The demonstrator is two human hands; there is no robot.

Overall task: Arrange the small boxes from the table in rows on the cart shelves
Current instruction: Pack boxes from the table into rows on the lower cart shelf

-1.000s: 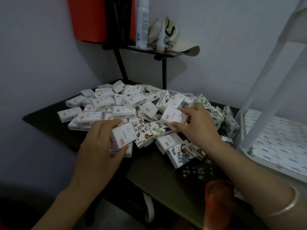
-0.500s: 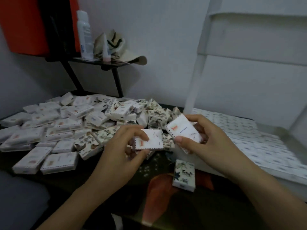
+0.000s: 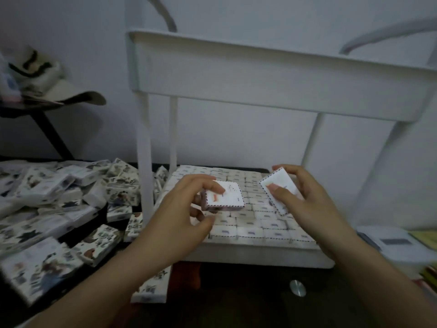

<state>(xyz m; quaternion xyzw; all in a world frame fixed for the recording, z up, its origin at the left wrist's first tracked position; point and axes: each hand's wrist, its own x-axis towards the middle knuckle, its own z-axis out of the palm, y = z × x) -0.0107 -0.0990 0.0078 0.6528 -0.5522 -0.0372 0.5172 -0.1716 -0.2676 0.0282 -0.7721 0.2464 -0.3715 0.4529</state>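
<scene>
My left hand point(image 3: 182, 209) pinches a small white box point(image 3: 228, 196) with an airmail-style border, held flat above the cart's lower shelf point(image 3: 260, 253). My right hand point(image 3: 307, 197) grips a second small white box point(image 3: 280, 185), tilted on edge over the same shelf. The shelf is packed with rows of small white boxes point(image 3: 250, 223) lying side by side. A heap of loose small boxes point(image 3: 71, 204) covers the dark table at the left.
The white cart's upper tray point(image 3: 272, 76) hangs over the lower shelf, with posts point(image 3: 144, 162) at its corners. One box point(image 3: 151, 290) lies near the table's front edge. A hat point(image 3: 47, 81) sits on a black stand at the left. Papers point(image 3: 402, 242) lie to the right.
My view swung right from the table's heap to the cart. Both hands carried their boxes from over the table to above the lower shelf.
</scene>
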